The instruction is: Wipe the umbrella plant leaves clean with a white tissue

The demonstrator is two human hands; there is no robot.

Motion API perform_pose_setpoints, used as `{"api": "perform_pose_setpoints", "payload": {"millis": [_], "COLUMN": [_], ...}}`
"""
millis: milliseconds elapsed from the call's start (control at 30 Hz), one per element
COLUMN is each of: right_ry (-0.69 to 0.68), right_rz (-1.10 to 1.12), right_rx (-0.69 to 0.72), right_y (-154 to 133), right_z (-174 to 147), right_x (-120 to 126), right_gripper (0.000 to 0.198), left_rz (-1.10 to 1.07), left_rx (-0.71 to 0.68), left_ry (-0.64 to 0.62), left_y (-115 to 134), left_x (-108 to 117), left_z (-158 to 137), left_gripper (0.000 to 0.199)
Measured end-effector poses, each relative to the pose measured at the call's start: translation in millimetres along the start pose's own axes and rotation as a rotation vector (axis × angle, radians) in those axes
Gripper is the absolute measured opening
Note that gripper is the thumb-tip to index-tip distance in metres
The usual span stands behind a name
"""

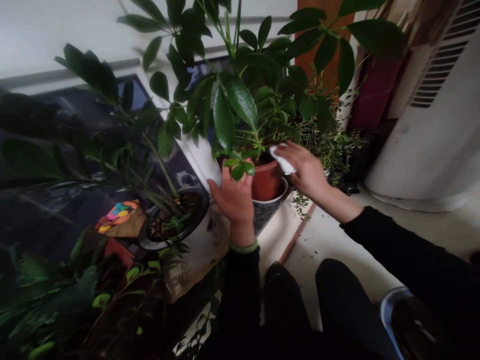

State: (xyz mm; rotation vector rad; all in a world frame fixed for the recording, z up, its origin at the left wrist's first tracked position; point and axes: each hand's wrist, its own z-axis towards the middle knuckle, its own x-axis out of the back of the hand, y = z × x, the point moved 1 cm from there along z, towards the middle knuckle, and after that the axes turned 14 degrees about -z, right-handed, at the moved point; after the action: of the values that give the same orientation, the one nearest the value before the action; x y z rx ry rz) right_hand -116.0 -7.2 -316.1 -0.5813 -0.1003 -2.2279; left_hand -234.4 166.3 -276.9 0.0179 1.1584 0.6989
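Note:
A reddish-brown flowerpot (pixel 267 182) with a tall, broad-leaved green plant (pixel 242 102) stands in a white saucer (pixel 284 192) on a dark speckled ledge. At the pot's right rim, my right hand (pixel 309 170) grips a folded white cloth (pixel 283 159); whether it is fabric or paper I cannot tell. My left hand (pixel 239 200) is upright at the pot's left side, thumb apart and fingers stretched up. A small sprig of leaves (pixel 239 169) partly covers its fingertips, and whether they touch the pot is hidden.
Left of the pot stands a dark pot (pixel 198 210) with another leafy plant, near a colourful ornament (pixel 118 217). Trailing foliage (pixel 337 145) hangs at the right. A white vented appliance (pixel 416 130) stands beyond it. A blue-rimmed container (pixel 388 320) is on the floor.

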Motion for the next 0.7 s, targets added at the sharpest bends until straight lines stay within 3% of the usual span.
{"api": "perform_pose_setpoints", "payload": {"millis": [100, 200, 267, 367, 467, 533, 600, 700], "right_ry": [0.019, -0.018, -0.06, -0.052, 0.001, -0.061, -0.154, -0.178], "right_rz": [0.0, 0.028, 0.06, 0.075, 0.03, 0.013, -0.018, -0.039], "right_rx": [0.0, 0.099, 0.163, 0.194, 0.077, -0.005, -0.071, -0.114], "right_y": [-31, -64, -69, -41, 11, 38, 49, 35], "right_z": [-15, -21, -18, -7, 8, 20, 27, 21], "right_x": [-15, -16, -13, -10, -13, -18, -21, -17], "right_gripper": [0.073, 0.07, 0.065, 0.054, 0.049, 0.051, 0.049, 0.049], "left_rz": [0.004, -0.007, -0.009, 0.018, 0.031, 0.027, 0.04, 0.09], "left_rx": [0.002, -0.009, -0.049, -0.093, -0.097, -0.095, -0.129, -0.25], "left_ry": [0.064, 0.072, 0.081, 0.122, 0.152, 0.172, 0.237, 0.417], "left_y": [-2, -4, -4, -5, -9, -12, -14, -15], "left_x": [1, 2, 2, 3, 5, 6, 10, 18], "left_z": [2, 2, 2, 1, 3, 6, 9, 12], "left_gripper": [0.079, 0.077, 0.074, 0.069, 0.064, 0.061, 0.056, 0.039]}}
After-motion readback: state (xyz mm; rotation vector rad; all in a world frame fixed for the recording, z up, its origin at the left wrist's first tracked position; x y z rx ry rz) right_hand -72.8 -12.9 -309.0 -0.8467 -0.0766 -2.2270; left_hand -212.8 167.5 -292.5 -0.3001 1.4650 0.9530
